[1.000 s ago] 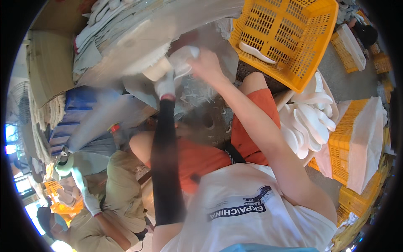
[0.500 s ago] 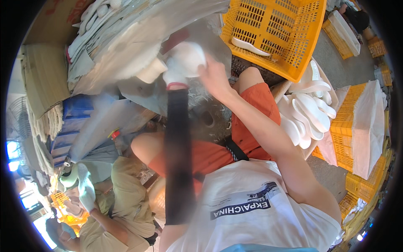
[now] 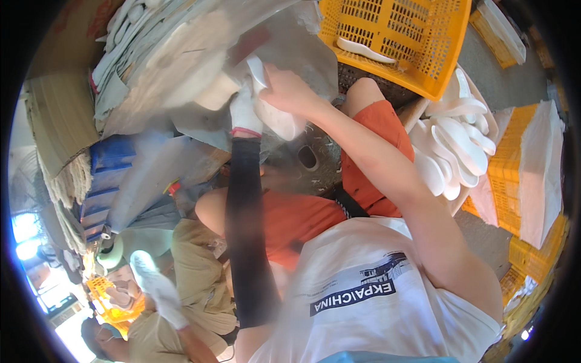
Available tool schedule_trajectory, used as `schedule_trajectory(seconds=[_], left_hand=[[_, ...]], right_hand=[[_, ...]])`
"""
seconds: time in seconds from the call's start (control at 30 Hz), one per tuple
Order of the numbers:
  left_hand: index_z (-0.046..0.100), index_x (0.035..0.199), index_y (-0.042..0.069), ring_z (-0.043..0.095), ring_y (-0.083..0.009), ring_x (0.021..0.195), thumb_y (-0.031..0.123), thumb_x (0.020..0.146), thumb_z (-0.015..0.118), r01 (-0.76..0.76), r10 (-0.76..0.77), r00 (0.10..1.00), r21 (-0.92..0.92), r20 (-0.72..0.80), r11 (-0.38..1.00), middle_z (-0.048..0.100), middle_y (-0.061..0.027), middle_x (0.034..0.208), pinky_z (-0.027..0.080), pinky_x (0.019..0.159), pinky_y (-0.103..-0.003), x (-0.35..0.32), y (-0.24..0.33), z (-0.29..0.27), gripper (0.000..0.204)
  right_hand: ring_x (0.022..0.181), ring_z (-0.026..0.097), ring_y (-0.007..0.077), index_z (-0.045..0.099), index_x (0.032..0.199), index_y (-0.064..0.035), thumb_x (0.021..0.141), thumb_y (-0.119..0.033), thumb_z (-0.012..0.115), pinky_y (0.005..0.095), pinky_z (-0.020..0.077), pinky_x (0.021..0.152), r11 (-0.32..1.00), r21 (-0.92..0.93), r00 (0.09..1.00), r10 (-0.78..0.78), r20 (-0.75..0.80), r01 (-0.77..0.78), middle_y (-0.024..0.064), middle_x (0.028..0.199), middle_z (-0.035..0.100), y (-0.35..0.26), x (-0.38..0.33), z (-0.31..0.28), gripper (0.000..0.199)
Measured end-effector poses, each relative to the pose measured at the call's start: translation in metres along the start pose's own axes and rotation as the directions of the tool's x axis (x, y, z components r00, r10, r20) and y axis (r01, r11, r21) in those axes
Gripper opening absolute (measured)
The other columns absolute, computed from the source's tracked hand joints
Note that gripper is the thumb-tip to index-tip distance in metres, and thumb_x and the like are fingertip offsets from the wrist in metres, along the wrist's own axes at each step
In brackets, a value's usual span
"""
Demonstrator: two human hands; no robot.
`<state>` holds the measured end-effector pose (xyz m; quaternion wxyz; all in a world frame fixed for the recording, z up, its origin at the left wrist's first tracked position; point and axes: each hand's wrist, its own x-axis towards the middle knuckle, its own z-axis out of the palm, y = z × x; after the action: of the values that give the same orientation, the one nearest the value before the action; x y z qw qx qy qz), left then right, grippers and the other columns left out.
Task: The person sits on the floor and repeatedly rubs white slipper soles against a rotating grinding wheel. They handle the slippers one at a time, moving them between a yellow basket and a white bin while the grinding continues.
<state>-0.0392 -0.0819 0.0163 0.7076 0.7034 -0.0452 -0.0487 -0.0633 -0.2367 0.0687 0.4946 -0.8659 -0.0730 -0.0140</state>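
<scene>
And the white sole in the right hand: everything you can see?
The white sole looks smooth, like foam or rubber, with a rounded lower end. It slants, upper end to the left. The bare right hand grips its middle, hiding part; the gloved left hand is just left of it, contact unclear.

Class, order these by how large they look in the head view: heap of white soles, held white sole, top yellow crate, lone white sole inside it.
1. Top yellow crate, though cut off
2. Heap of white soles
3. Held white sole, partly covered
4. Lone white sole
</scene>
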Motion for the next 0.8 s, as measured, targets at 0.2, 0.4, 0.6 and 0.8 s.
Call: schedule_trajectory(seconds=[0.2,0.4,0.6,0.8], left_hand=[[0.065,0.124,-0.008,0.068,-0.0171,0.094,0.025,0.098,0.072,0.282,-0.278,0.958,-0.444,0.076,0.850,0.073,-0.0101,0.106,0.055,0.086,-0.031,-0.031,0.004,0.072,0.042],[0.071,0.108,-0.001,0.067,-0.0189,0.078,0.051,0.100,0.062,0.513,-0.522,0.853,-0.203,0.009,0.834,0.071,-0.0107,0.090,0.055,0.068,-0.033,-0.021,-0.021,0.013,0.053],[0.064,0.127,0.001,0.068,-0.0265,0.105,0.027,0.108,0.043,0.030,-0.200,0.946,-0.546,-0.254,0.837,0.071,-0.0159,0.113,0.055,0.091,-0.038,-0.005,-0.015,-0.032,0.038],[0.059,0.136,0.004,0.068,-0.0233,0.109,0.034,0.115,0.035,-0.066,-0.193,0.949,-0.756,-0.249,0.651,0.069,-0.0123,0.125,0.056,0.097,-0.036,0.002,-0.029,0.016,0.043]], right_hand=[[0.123,0.057,0.0508,0.048,0.136,0.0084,0.082,-0.016,0.071,0.0538,0.0470,0.105,0.951,-0.299,0.949,-0.164,-0.271,0.079,0.0359,0.132,0.058,-0.021,-0.144,-0.033,0.064],[0.114,0.067,0.0304,0.062,0.127,0.0036,0.083,-0.017,0.079,0.0423,0.0520,0.101,0.901,-0.427,0.997,-0.081,0.008,0.077,0.0233,0.124,0.068,-0.028,-0.142,-0.017,0.052],[0.080,0.073,0.0170,0.065,0.109,0.0027,0.085,-0.022,0.085,0.0359,0.0570,0.072,0.997,-0.063,0.997,-0.051,-0.053,0.048,0.0164,0.090,0.076,-0.093,-0.073,0.017,0.039],[0.080,0.075,0.0249,0.066,0.103,0.0006,0.085,-0.019,0.085,0.0401,0.0580,0.072,0.914,-0.279,0.944,-0.324,-0.066,0.294,0.0190,0.090,0.075,-0.077,-0.063,0.019,0.034]])
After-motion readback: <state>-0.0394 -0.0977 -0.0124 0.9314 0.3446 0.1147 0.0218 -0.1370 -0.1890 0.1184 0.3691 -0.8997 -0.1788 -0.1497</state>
